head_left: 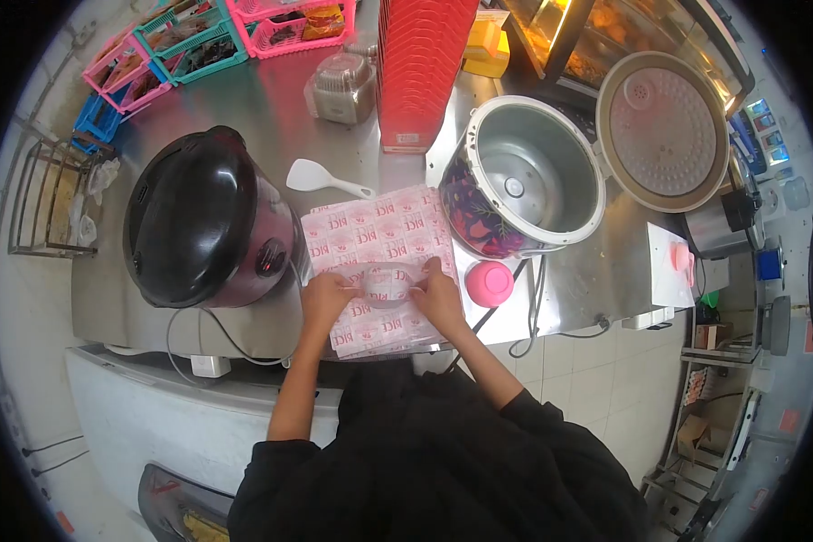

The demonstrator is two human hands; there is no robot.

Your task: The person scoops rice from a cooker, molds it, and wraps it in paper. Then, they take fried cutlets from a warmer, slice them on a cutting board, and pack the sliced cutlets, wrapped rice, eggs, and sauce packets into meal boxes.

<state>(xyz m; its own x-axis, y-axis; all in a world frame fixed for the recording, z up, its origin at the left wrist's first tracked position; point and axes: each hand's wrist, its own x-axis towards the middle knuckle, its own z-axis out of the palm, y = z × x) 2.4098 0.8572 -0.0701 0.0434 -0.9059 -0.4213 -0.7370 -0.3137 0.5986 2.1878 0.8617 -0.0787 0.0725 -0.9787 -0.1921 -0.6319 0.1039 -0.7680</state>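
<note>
Both hands grip a piece of clear plastic (387, 282) by its two ends, stretched over a stack of wrapping papers. My left hand (326, 300) pinches its left end, and my right hand (439, 300) pinches the right one. Red "RICE" lettering covers the papers (379, 233), which lie near the counter's front edge. Beside my right hand sits a small pink bowl (490, 285). A white rice paddle (316, 176) rests just beyond the stack.
On the left stands a rice cooker (194, 212) with its black lid down. An open, flower-patterned cooker (522, 172) is at the right, its round lid (664, 131) raised. Tall red stacked boxes (415, 72), a clear plastic container (345, 88) and coloured baskets (203, 54) line the back.
</note>
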